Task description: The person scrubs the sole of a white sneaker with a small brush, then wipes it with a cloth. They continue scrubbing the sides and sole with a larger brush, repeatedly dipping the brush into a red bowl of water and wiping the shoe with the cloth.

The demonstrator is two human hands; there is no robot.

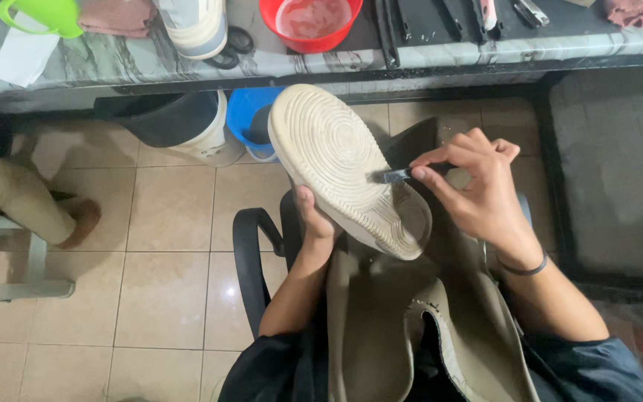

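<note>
The left hand [314, 219] grips the shoe [344, 167] sole-up over the lap; the right hand [478, 186] pinches a small brush [396, 176] against the sole. Short, firm strokes along the grooves would serve best.

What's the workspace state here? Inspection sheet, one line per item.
Surface: marble-pattern bench along the top; tiled floor below.
Job's things: shoe held sole up; small dark tool tip on the sole.
Clutter: red bowl, green jug, scissors, second shoe, cloths on the bench; blue bucket and white bucket beneath.
Grippers: left hand grips the shoe's edge; right hand pinches the tool.
Cables: nothing seen.
Surroundings: another person's leg on a stool at left; chair armrest.
</note>
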